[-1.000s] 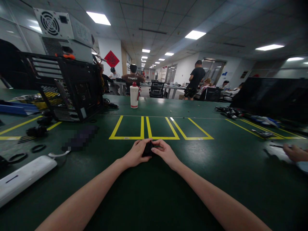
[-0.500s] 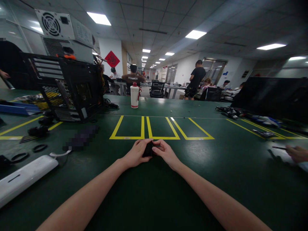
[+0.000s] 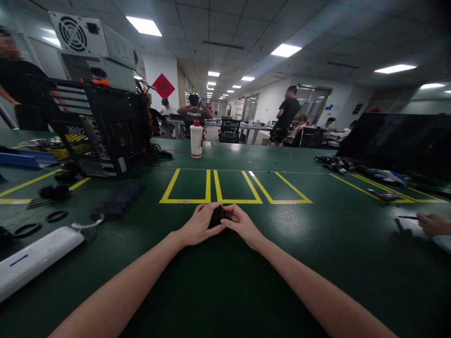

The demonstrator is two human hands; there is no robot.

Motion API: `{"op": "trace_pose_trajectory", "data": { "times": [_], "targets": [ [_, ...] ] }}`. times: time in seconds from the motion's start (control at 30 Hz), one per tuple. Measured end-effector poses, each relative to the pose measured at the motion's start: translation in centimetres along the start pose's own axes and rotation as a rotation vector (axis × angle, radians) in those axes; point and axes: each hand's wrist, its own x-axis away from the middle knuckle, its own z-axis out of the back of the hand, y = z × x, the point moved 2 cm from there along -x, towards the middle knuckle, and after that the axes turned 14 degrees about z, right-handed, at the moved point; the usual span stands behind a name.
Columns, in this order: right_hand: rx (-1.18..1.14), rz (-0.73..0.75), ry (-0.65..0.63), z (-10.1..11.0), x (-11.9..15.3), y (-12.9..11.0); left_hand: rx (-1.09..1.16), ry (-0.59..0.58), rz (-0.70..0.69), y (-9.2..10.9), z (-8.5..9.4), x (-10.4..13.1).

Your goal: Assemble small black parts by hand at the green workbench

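Between my hands is a small black object (image 3: 216,217), low over the green table (image 3: 225,272); its kind cannot be made out. My left hand (image 3: 200,224) wraps round it from the left, thumb along the near side and fingers over the top. From the right, my right hand (image 3: 240,224) pinches its edge with bent fingers and thumb. Much of the object is hidden by the fingers. Just beyond my hands lie yellow tape outlines (image 3: 232,202) on the tabletop.
A black computer case (image 3: 102,131) bears metal power supplies (image 3: 84,42) at the left. Nearer lie a white device (image 3: 38,263) and black rings (image 3: 56,216). A white cup (image 3: 196,141) stands ahead. At the right are cables (image 3: 336,163) and another person's hand (image 3: 435,224) holding something thin.
My right thumb and fingers have shifted slightly on the black object, which looks a little turned. My left thumb reaches nearer the right hand. At the far left, a person has moved further into view.
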Motion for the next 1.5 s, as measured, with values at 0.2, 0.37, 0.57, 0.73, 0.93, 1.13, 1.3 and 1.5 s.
{"op": "trace_pose_trajectory", "data": {
  "times": [0.2,0.37,0.57,0.73,0.93,1.13,1.3,1.5],
  "targets": [
    [0.007,0.025,0.054,0.0,-0.4,0.5,-0.005,0.013,-0.017,-0.2,-0.2,-0.1],
    [0.021,-0.027,0.024,-0.1,-0.3,0.5,-0.008,0.002,-0.018,-0.4,-0.1,-0.1],
    [-0.014,0.038,-0.005,-0.4,-0.4,0.4,-0.021,0.03,-0.023,-0.8,0.1,-0.2],
    [0.019,0.067,0.034,-0.4,-0.7,0.7,-0.024,0.023,-0.028,-0.8,0.1,-0.2],
    [0.057,0.017,-0.015,-0.2,-0.6,0.7,-0.02,0.024,-0.035,-1.0,0.0,-0.2],
    [0.013,0.06,0.008,-0.3,-0.5,0.8,-0.027,0.036,-0.047,-1.1,-0.2,-0.3],
    [0.034,0.062,0.042,-0.3,-0.8,1.0,-0.026,0.043,-0.045,-1.1,-0.2,-0.3],
    [0.007,0.029,-0.027,-0.4,-0.5,0.4,-0.022,0.036,-0.051,-1.0,-0.1,-0.2]
  ]
}}
